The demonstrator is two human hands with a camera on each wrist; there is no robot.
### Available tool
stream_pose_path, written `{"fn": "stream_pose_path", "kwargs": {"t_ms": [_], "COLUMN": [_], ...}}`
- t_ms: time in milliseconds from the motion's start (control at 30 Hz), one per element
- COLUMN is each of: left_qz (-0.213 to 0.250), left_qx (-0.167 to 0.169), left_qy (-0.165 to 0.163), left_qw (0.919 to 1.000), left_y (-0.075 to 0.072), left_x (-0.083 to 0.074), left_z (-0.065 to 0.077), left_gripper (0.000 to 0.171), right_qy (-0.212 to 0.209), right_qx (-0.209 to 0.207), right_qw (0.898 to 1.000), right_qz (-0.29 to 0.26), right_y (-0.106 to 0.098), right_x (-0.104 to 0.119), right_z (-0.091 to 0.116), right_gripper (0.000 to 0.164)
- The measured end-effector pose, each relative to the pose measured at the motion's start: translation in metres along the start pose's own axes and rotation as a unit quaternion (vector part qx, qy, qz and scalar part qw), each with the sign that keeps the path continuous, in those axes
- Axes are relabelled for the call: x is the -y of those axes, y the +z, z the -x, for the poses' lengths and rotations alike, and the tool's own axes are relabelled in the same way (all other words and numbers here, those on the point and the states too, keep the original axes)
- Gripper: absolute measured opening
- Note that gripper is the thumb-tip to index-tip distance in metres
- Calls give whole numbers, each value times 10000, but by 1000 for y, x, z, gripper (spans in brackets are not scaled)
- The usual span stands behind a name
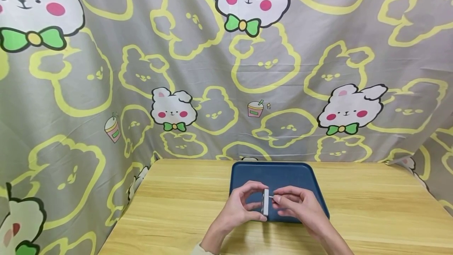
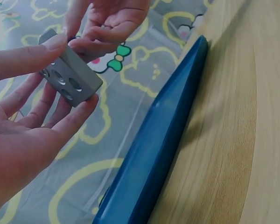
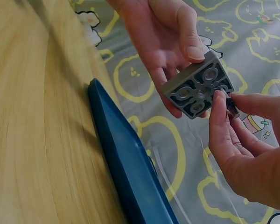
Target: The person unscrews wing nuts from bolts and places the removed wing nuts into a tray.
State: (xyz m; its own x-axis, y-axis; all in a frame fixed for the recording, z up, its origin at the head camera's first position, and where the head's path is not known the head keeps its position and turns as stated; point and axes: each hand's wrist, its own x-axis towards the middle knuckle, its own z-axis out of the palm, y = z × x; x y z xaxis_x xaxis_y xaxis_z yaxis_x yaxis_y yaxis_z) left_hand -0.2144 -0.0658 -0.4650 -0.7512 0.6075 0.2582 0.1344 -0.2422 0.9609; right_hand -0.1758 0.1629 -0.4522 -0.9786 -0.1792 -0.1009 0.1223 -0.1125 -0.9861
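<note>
A square grey metal block [image 1: 266,203] with round holes stands on edge between both hands over the tray. My left hand [image 1: 242,204] grips it by opposite edges, thumb on one side and fingers on the other. Several holes show on the block's face [image 2: 74,84] in the left wrist view. Its other face [image 3: 203,89], recessed around raised rings, is turned toward my right hand [image 3: 247,154]. That hand pinches a small dark-headed screw [image 3: 232,108] between thumb and fingers, its tip right at a corner hole. The fingertips partly hide the screw.
A dark blue tray [image 1: 274,173] with a raised rim lies on the light wooden table [image 1: 191,192] beneath the hands. Behind and to the sides hangs a grey patterned curtain [image 1: 209,74] reaching the table's back edge.
</note>
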Motion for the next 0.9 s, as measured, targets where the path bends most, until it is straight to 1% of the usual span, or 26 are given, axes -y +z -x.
{"fn": "stream_pose_path", "kwargs": {"t_ms": [133, 300, 433, 533, 600, 667, 767, 833, 900], "left_qz": [-50, -82, -52, -27, -4, 52, 142, 209, 268], "left_qx": [-43, -100, -128, -149, -168, -176, -180, -163, -141], "left_qy": [-92, -201, -256, -272, -284, -279, -218, -157, -104], "left_qw": [9999, 9997, 9996, 9995, 9995, 9994, 9995, 9995, 9995], "left_y": [0, 0, -1, -1, -1, -2, -2, -3, -3], "left_x": [0, 0, 1, 2, 2, 3, 3, 3, 3], "left_z": [0, 0, 0, 0, 1, 1, 1, 1, 1], "left_gripper": [67, 66, 65, 64, 63, 63, 62, 62, 64], "right_qy": [-202, -658, -1163, -1690, -2120, -2630, -3382, -3864, -4159], "right_qx": [-117, -302, -405, -527, -636, -728, -828, -855, -864], "right_qw": [9994, 9937, 9835, 9697, 9554, 9355, 8996, 8713, 8495], "right_qz": [252, 853, 1324, 1683, 1955, 2244, 2637, 2902, 3131], "right_y": [1, 3, 6, 8, 9, 10, 11, 11, 11], "right_x": [-1, -1, -2, -4, -6, -8, -11, -12, -13], "right_z": [0, 1, 1, 1, 1, 0, -1, -3, -4], "right_gripper": [43, 37, 26, 19, 16, 17, 26, 31, 34]}}
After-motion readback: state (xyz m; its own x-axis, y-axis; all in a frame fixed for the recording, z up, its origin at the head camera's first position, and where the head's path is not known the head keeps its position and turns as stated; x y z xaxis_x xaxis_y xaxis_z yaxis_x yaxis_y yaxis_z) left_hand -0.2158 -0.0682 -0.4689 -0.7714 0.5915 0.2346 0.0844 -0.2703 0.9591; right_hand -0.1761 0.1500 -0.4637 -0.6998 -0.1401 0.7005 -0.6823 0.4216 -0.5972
